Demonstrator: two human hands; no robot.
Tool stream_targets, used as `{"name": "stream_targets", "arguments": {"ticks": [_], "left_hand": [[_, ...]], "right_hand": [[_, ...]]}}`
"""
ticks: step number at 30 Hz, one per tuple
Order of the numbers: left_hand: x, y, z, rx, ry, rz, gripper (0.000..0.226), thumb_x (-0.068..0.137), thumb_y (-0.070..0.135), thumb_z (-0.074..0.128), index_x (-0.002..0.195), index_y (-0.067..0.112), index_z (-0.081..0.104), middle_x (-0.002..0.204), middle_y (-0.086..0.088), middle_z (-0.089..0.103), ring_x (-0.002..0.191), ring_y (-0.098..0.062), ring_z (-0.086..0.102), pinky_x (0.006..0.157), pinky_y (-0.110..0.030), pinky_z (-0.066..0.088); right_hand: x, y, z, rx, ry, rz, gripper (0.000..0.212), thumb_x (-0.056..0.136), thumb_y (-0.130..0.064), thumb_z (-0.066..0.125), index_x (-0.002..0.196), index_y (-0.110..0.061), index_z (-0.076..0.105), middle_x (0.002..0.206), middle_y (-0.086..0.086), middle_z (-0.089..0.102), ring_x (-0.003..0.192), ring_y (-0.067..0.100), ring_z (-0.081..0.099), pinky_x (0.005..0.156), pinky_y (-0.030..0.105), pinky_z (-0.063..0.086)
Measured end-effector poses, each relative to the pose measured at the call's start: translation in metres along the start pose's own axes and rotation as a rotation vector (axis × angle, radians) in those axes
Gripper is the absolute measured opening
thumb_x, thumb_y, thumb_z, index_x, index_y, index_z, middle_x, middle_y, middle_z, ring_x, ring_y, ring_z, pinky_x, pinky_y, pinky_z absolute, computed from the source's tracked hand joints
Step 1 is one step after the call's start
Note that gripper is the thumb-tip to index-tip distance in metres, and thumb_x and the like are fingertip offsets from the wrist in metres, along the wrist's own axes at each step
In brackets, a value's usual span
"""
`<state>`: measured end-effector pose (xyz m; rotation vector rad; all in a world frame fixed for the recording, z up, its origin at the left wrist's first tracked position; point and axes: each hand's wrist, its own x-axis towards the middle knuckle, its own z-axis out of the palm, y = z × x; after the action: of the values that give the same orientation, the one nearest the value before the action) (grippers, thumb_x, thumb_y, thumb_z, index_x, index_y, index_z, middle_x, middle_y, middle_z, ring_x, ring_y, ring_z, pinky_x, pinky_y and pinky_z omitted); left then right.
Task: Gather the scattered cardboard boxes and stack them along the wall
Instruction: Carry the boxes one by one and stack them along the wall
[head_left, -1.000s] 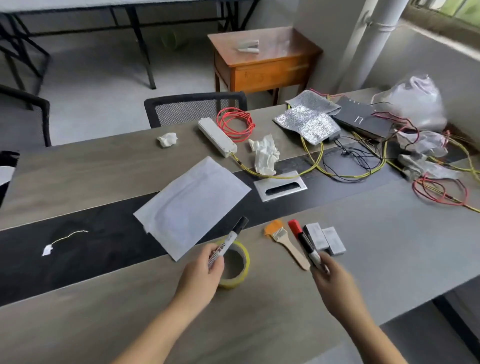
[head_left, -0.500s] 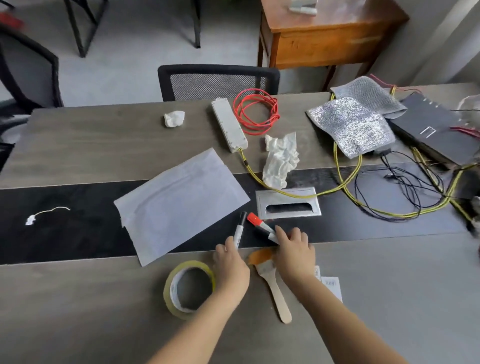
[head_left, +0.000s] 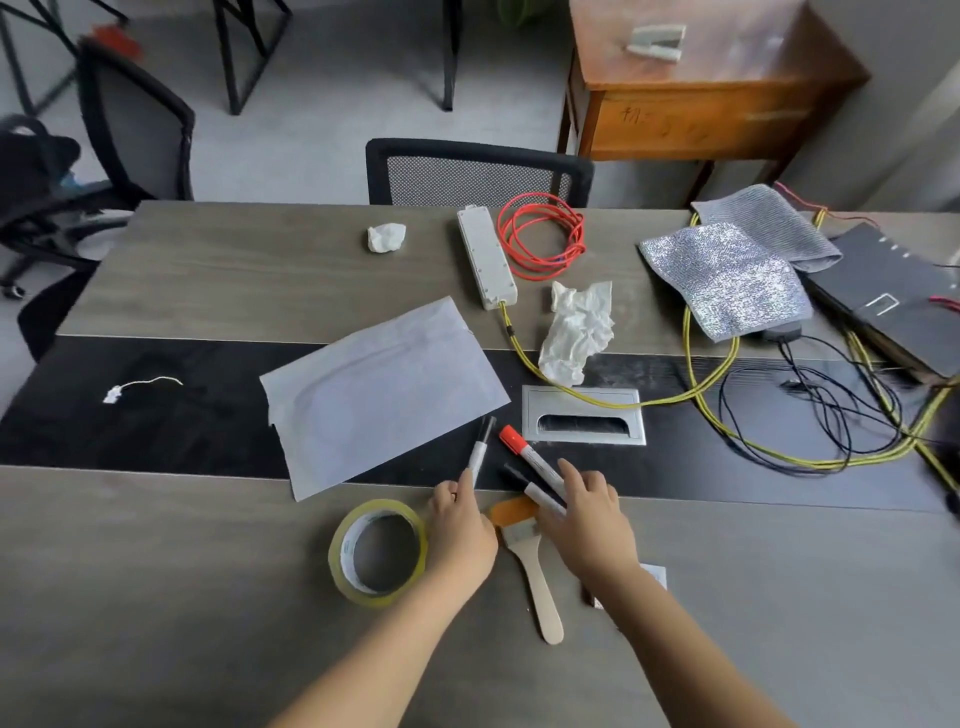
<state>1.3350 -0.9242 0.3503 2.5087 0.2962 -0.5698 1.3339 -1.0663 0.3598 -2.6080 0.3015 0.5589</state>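
The left hand (head_left: 460, 530) pinches a black-capped marker (head_left: 480, 449) near its lower end, the cap pointing far over the black strip (head_left: 156, 415) of the table (head_left: 208, 623). The right hand (head_left: 589, 519) lies over two more markers: a red-capped one (head_left: 527, 457) and a black-capped one (head_left: 530, 491) just beside it, both slanting far-left. Its fingers (head_left: 571, 475) curl over the barrels, seemingly gripping them, though the palm hides the hold.

Between the hands lies a brush (head_left: 530, 561) with orange bristles and a pale wooden handle pointing near. Left of the left hand, just beside it, a tape roll (head_left: 379, 553) lies flat. A small white box (head_left: 654, 574) peeks out from under the right forearm; it is the only box in view, and whether it is cardboard cannot be told.

Far of the hands, a white sheet (head_left: 384, 384) lies across the strip, with a metal cable grommet (head_left: 584, 415) to its right. Farther off are a white power strip (head_left: 485, 257), a red wire coil (head_left: 540, 236), a crumpled tissue (head_left: 576, 330), and a smaller wad (head_left: 386, 237). To the right, yellow cables (head_left: 727, 358) and black cables (head_left: 810, 410) loop beside two silver pouches (head_left: 727, 278) and a black case (head_left: 893, 296). A mesh chair (head_left: 478, 174) stands at the far edge, a wooden desk (head_left: 696, 93) beyond it.
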Motion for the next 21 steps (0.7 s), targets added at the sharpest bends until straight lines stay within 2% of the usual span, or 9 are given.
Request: {"name": "stream_targets", "arguments": {"ticks": [4, 8, 11, 14, 16, 18, 21], "left_hand": [[-0.014, -0.001, -0.016, -0.142, -0.006, 0.069, 0.056, 0.096, 0.007, 0.043, 0.146, 0.017, 0.020, 0.142, -0.006, 0.028, 0.127, -0.021, 0.036, 0.103, -0.026, 0.035], [-0.033, -0.013, -0.045, -0.276, 0.082, 0.190, 0.052, 0.096, 0.009, 0.045, 0.144, 0.017, 0.029, 0.142, -0.001, 0.034, 0.132, -0.016, 0.033, 0.103, -0.019, 0.028], [-0.059, -0.043, -0.069, -0.430, 0.167, 0.206, 0.048, 0.094, 0.009, 0.049, 0.134, 0.032, 0.038, 0.131, 0.006, 0.046, 0.125, -0.012, 0.044, 0.103, -0.026, 0.038], [-0.102, -0.087, -0.090, -0.507, 0.245, 0.222, 0.044, 0.092, 0.011, 0.053, 0.123, 0.040, 0.041, 0.117, 0.012, 0.052, 0.110, -0.003, 0.052, 0.091, -0.017, 0.044], [-0.141, -0.122, -0.098, -0.549, 0.315, 0.208, 0.040, 0.086, 0.024, 0.054, 0.123, 0.039, 0.045, 0.114, 0.014, 0.056, 0.108, 0.001, 0.053, 0.088, -0.012, 0.044], [-0.186, -0.160, -0.097, -0.581, 0.367, 0.148, 0.043, 0.078, 0.044, 0.049, 0.120, 0.046, 0.051, 0.110, 0.018, 0.060, 0.107, 0.004, 0.054, 0.088, -0.011, 0.043], [-0.264, -0.216, -0.086, -0.628, 0.464, 0.034, 0.046, 0.072, 0.051, 0.047, 0.116, 0.063, 0.043, 0.113, 0.027, 0.057, 0.105, 0.003, 0.057, 0.086, -0.010, 0.044]], "right_hand": [[-0.004, 0.001, -0.014, 0.050, 0.048, -0.040, 0.060, 0.094, -0.038, 0.051, 0.146, -0.023, 0.026, 0.138, 0.006, 0.039, 0.127, 0.024, 0.037, 0.093, 0.033, 0.042], [-0.017, -0.013, -0.024, 0.179, 0.080, -0.193, 0.052, 0.094, -0.031, 0.054, 0.142, -0.025, 0.035, 0.131, 0.005, 0.045, 0.123, 0.023, 0.042, 0.090, 0.030, 0.039], [-0.042, -0.029, -0.022, 0.250, 0.092, -0.356, 0.052, 0.092, -0.029, 0.057, 0.140, -0.030, 0.039, 0.123, -0.005, 0.047, 0.118, 0.015, 0.048, 0.089, 0.024, 0.038], [-0.080, -0.044, -0.007, 0.293, 0.039, -0.518, 0.046, 0.089, -0.033, 0.061, 0.131, -0.035, 0.044, 0.117, -0.017, 0.050, 0.111, -0.002, 0.050, 0.094, 0.019, 0.039], [-0.109, -0.053, 0.010, 0.315, -0.054, -0.597, 0.045, 0.086, -0.045, 0.061, 0.126, -0.046, 0.039, 0.113, -0.024, 0.050, 0.110, -0.008, 0.049, 0.092, 0.018, 0.042], [-0.141, -0.063, 0.028, 0.331, -0.136, -0.653, 0.051, 0.078, -0.065, 0.051, 0.124, -0.049, 0.037, 0.114, -0.025, 0.051, 0.110, -0.009, 0.049, 0.088, 0.011, 0.041], [-0.187, -0.080, 0.059, 0.352, -0.234, -0.713, 0.056, 0.071, -0.071, 0.049, 0.124, -0.053, 0.046, 0.112, -0.019, 0.058, 0.108, -0.010, 0.051, 0.084, 0.004, 0.040]]}}
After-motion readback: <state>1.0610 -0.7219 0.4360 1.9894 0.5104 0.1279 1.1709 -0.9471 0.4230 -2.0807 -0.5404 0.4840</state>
